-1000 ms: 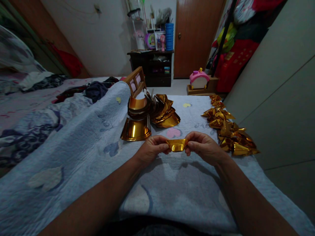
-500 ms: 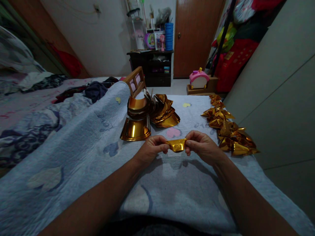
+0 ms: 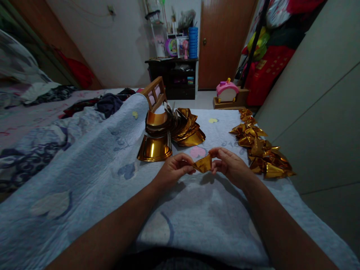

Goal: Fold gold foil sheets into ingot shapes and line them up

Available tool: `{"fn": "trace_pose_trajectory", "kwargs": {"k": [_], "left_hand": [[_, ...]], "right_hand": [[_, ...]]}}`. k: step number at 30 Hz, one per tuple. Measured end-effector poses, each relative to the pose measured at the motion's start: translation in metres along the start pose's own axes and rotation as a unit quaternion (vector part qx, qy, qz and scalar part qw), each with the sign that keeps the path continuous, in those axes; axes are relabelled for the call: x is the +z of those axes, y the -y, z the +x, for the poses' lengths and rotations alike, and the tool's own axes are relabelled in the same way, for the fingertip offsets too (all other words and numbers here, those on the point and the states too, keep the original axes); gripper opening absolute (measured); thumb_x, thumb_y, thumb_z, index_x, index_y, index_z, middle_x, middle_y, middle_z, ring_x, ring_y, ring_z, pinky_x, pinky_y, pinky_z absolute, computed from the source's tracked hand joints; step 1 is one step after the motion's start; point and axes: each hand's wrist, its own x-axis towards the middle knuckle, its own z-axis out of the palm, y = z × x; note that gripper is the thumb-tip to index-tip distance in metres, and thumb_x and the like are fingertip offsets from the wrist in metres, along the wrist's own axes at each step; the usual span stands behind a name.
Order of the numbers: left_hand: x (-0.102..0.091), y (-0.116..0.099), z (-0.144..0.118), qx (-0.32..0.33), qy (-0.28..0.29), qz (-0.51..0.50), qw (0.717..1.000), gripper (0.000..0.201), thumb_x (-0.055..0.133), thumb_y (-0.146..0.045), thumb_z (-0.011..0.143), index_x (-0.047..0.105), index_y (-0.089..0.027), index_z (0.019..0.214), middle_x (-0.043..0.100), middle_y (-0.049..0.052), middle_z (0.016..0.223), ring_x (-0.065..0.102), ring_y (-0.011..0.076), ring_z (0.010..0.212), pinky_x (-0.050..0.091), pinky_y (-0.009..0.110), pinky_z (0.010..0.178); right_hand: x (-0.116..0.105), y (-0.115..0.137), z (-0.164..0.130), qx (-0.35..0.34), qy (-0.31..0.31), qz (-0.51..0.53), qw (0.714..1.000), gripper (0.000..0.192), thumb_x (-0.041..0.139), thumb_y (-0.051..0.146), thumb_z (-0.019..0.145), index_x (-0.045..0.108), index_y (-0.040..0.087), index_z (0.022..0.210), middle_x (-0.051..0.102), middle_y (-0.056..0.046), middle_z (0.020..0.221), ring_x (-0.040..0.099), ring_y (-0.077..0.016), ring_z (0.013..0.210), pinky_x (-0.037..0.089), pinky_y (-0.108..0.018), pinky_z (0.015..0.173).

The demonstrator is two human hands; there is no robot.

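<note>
A small folded piece of gold foil paper (image 3: 204, 164) is pinched between both my hands just above a light blue quilt (image 3: 92, 165). My left hand (image 3: 172, 170) grips its left end and my right hand (image 3: 229, 165) grips its right end, fingers curled around it. The piece is bent so its right side tips upward. Just beyond my left hand lies a stack of unfolded gold paper sheets (image 3: 168, 131), curled and fanned out. A pile of folded gold pieces (image 3: 260, 146) runs along the quilt's right side, close to my right hand.
A wooden frame (image 3: 154, 92) stands behind the gold stack. Rumpled clothes and bedding (image 3: 42, 112) lie to the left. A pale cabinet wall (image 3: 320, 97) borders the right. Farther back stand a dark shelf unit (image 3: 176, 77), a pink toy (image 3: 226, 90) and a brown door (image 3: 222, 41).
My hands moved closer together and slightly up. The gold piece went from a flat, wide strip to a bent shape with its right side raised.
</note>
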Motion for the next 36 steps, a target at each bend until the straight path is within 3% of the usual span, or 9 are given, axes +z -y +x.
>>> {"fn": "trace_pose_trajectory", "kwargs": {"k": [2,4,9,14,19,23,27,32,36], "left_hand": [[0.0,-0.002,-0.001,0.079,0.0,0.12,0.99,0.005,0.075,-0.022,0.083,0.073,-0.018,0.08,0.066,0.005,0.087,0.064,0.0175,0.084,0.05,0.029,0.08],[0.0,-0.001,-0.002,0.137,0.005,0.224,0.965,0.009,0.068,-0.017,0.088,0.075,-0.02,0.084,0.066,0.006,0.093,0.063,0.0177,0.09,0.049,0.029,0.083],[-0.001,0.007,-0.003,0.272,-0.005,0.367,0.889,0.015,0.058,-0.015,0.094,0.072,-0.018,0.091,0.062,0.005,0.091,0.062,0.0143,0.081,0.051,0.024,0.07],[-0.001,0.012,-0.003,0.337,-0.023,0.455,0.824,0.018,0.055,-0.01,0.095,0.071,-0.018,0.093,0.063,0.004,0.09,0.063,0.0123,0.077,0.052,0.021,0.066],[0.003,0.009,-0.004,0.367,-0.013,0.495,0.788,0.018,0.054,-0.013,0.096,0.072,-0.017,0.093,0.065,0.004,0.087,0.063,0.0122,0.072,0.052,0.021,0.063],[0.003,0.01,-0.004,0.364,-0.015,0.489,0.793,0.018,0.055,-0.01,0.095,0.071,-0.017,0.094,0.066,0.005,0.089,0.064,0.0125,0.074,0.052,0.021,0.064],[0.003,0.011,-0.003,0.347,-0.026,0.464,0.815,0.021,0.054,-0.007,0.094,0.07,-0.017,0.102,0.066,0.005,0.093,0.065,0.0135,0.079,0.054,0.022,0.068],[0.002,0.008,-0.004,0.299,-0.052,0.421,0.854,0.027,0.054,-0.007,0.094,0.065,-0.018,0.115,0.067,0.007,0.103,0.066,0.0153,0.092,0.056,0.026,0.081],[0.0,0.006,-0.004,0.266,-0.063,0.398,0.876,0.027,0.054,-0.007,0.093,0.064,-0.02,0.115,0.067,0.006,0.103,0.066,0.0159,0.093,0.056,0.028,0.081]], "right_hand": [[0.002,0.0,0.001,0.008,-0.014,-0.022,1.0,0.041,0.072,0.055,0.083,0.067,0.018,0.099,0.067,-0.006,0.101,0.065,-0.0123,0.066,0.053,-0.024,0.053],[0.004,0.0,0.001,0.014,-0.025,-0.046,0.999,0.042,0.073,0.057,0.081,0.068,0.017,0.096,0.066,-0.007,0.102,0.064,-0.0124,0.066,0.051,-0.023,0.051],[0.006,0.001,0.0,-0.001,-0.061,-0.094,0.994,0.038,0.075,0.053,0.078,0.066,0.019,0.093,0.059,0.002,0.071,0.053,-0.0105,0.057,0.045,-0.022,0.048],[0.005,0.003,0.0,-0.046,-0.094,-0.179,0.978,0.035,0.076,0.049,0.074,0.065,0.019,0.09,0.055,0.005,0.066,0.047,-0.0093,0.05,0.04,-0.024,0.046],[0.008,0.005,0.0,-0.062,-0.12,-0.236,0.962,0.03,0.073,0.046,0.074,0.061,0.019,0.081,0.054,0.005,0.063,0.043,-0.009,0.048,0.034,-0.024,0.045],[0.008,0.004,0.0,-0.076,-0.121,-0.278,0.95,0.024,0.069,0.041,0.076,0.061,0.019,0.077,0.052,0.005,0.059,0.04,-0.0092,0.048,0.032,-0.024,0.046],[0.006,0.001,0.001,-0.101,-0.137,-0.314,0.934,0.018,0.064,0.036,0.076,0.06,0.019,0.075,0.052,0.004,0.061,0.043,-0.0105,0.052,0.034,-0.024,0.05],[0.003,-0.002,0.002,-0.137,-0.169,-0.384,0.897,0.015,0.061,0.033,0.079,0.061,0.019,0.075,0.051,0.004,0.06,0.046,-0.0121,0.054,0.033,-0.025,0.052],[0.0,0.0,0.001,-0.178,-0.207,-0.437,0.857,0.01,0.058,0.03,0.081,0.059,0.02,0.077,0.051,0.005,0.059,0.045,-0.0115,0.053,0.033,-0.025,0.052]]}}
